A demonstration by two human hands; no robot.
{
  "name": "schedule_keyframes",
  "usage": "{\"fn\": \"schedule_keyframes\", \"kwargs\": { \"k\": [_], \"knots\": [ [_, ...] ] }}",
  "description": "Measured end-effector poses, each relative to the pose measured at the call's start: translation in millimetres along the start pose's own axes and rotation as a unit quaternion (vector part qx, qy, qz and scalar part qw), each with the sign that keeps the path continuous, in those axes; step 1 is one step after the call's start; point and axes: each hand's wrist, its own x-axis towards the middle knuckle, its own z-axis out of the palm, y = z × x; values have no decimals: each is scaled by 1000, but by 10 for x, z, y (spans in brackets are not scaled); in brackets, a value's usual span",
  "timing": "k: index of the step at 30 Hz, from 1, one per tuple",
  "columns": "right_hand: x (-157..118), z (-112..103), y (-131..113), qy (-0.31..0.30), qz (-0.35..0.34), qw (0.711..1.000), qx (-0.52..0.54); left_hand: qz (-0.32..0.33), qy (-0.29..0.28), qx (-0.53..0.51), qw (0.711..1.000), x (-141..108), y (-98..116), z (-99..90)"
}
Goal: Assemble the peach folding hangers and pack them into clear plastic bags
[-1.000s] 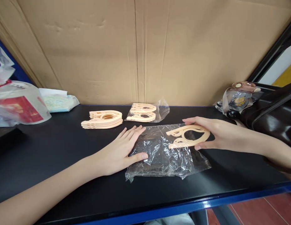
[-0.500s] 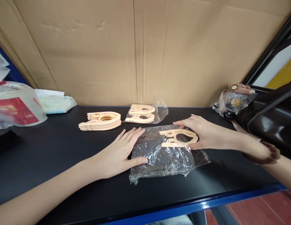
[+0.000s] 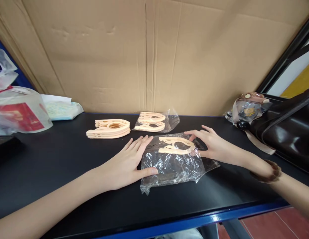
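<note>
A beige folding clothes hanger (image 3: 175, 151) lies inside a clear plastic bag (image 3: 169, 169) on the black tabletop, in the head view. My left hand (image 3: 131, 162) rests flat on the bag's left side, fingers stretched and thumb on the plastic. At the bag's right end, my right hand (image 3: 206, 142) grips the hanger's rounded end with thumb and fingers, partly under the film. Behind my left hand sits a stack of several matching hangers (image 3: 109, 129). Farther back, another clear bag (image 3: 172, 121) holds a folded hanger (image 3: 149, 126).
A tall cardboard sheet (image 3: 99, 59) stands along the back. On the left are a plastic-wrapped roll (image 3: 22, 113) and a tissue pack (image 3: 62, 109). A clear strapped bottle (image 3: 246, 108) and a black bag (image 3: 289, 126) stand on the right. The table's blue edge (image 3: 209, 219) runs along the front.
My right hand has moved left, sliding the hanger deeper into the bag. The left hand stays flat on the plastic.
</note>
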Motion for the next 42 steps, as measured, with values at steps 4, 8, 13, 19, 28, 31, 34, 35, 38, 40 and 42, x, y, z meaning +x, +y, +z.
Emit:
{"fn": "schedule_keyframes", "kwargs": {
  "k": [4, 8, 13, 19, 28, 31, 34, 35, 38, 40, 42],
  "knots": [
    [51, 27, -59, -5, 10, 997, 79, 10, -9, 2, 1000, 11, 8, -13],
    [182, 32, -119, -15, 48, 994, 99, 8, -20, 15, 1000, 12, -10, -16],
    [306, 47, -64, -12, 43, 994, 98, 4, -14, 13, 1000, 16, -28, -6],
    [305, 221, 33, 34, 4, 962, 272, 23, 13, -9, 1000, 39, -81, -38],
    [270, 247, -78, 21, -11, 948, 319, 43, 8, -39, 998, 30, -176, -85],
    [300, 260, -114, 19, 8, 943, 332, 39, 27, -59, 997, 37, -200, -75],
    [336, 268, -147, 21, 30, 945, 324, 37, 46, -73, 996, 43, -225, -37],
    [346, 267, -161, 22, 36, 948, 316, 37, 47, -73, 996, 43, -232, -24],
    [367, 259, -207, 22, 49, 954, 294, 37, 49, -70, 996, 41, -244, 2],
    [377, 259, -232, 31, 65, 953, 293, 37, 52, -69, 996, 39, -244, 4],
    [384, 265, -250, 47, 85, 949, 301, 36, 55, -69, 995, 39, -238, -5]
  ]
}}
